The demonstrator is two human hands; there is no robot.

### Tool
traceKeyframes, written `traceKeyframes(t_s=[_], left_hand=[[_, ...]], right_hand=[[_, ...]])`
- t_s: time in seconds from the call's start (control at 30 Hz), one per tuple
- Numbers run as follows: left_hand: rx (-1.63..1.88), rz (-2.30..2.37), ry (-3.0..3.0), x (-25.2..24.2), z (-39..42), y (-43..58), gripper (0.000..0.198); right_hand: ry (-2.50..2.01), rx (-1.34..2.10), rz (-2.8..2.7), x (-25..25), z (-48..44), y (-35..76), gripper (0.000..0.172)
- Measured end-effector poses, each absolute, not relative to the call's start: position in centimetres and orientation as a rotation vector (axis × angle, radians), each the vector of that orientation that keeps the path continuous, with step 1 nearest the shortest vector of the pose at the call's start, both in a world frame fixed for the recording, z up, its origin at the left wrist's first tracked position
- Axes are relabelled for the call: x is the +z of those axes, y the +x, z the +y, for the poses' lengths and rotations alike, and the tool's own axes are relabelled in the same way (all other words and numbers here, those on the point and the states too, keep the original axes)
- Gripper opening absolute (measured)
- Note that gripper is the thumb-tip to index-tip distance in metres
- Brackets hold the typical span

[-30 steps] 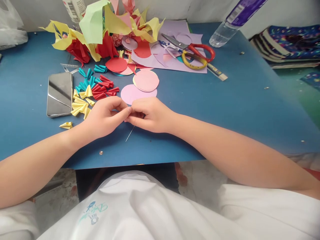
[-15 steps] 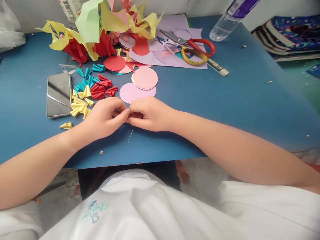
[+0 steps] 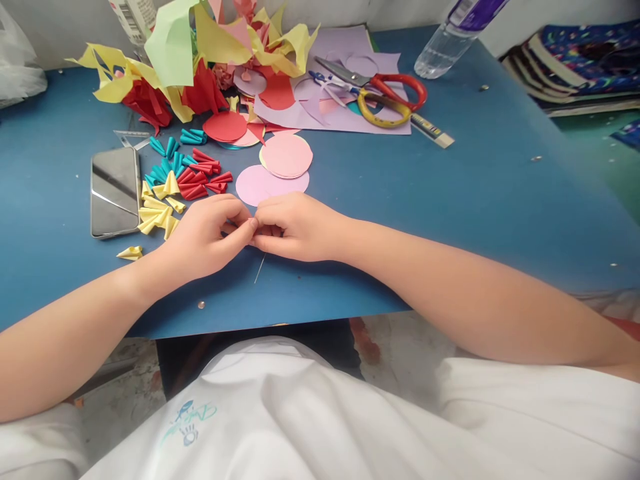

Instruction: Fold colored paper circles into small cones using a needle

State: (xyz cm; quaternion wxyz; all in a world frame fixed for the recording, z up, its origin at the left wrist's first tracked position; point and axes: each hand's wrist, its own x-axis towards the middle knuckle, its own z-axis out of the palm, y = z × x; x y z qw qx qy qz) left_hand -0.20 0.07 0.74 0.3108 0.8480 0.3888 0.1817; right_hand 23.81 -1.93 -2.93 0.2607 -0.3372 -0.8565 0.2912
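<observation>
My left hand (image 3: 213, 233) and right hand (image 3: 296, 228) are pinched closed, tips together — I can't tell on what. Many cones (image 3: 194, 191) are rolled; paper circles (image 3: 287, 157) lie flat, unrolled.

No text is readable, neither the script (image 3: 203, 412) on the white shirt (image 3: 300, 413) nor the purple label (image 3: 474, 13) on the bottle (image 3: 443, 52)
</observation>
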Motion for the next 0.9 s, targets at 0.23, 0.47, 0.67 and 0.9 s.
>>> traceKeyframes(t_s=[0.23, 0.47, 0.67, 0.9], left_hand=[[0.513, 1.057, 2.128, 0.69, 0.05, -0.13, 0.031], [0.643, 1.071, 1.988, 0.61, -0.03, -0.04, 0.026], [0.666, 1.155, 1.842, 0.68, -0.01, 0.03, 0.026], [0.65, 1.158, 1.659, 0.96, 0.09, 0.12, 0.025]], right_hand=[[-0.848, 0.764, -2.275, -3.44, -1.81, 23.72, 0.029], [-0.891, 0.911, -2.091, -3.78, -1.92, 23.66, 0.027], [-0.91, 1.066, -1.975, -3.38, -1.69, 24.0, 0.019], [-0.891, 1.244, -1.833, -3.38, -1.49, 23.9, 0.026]])
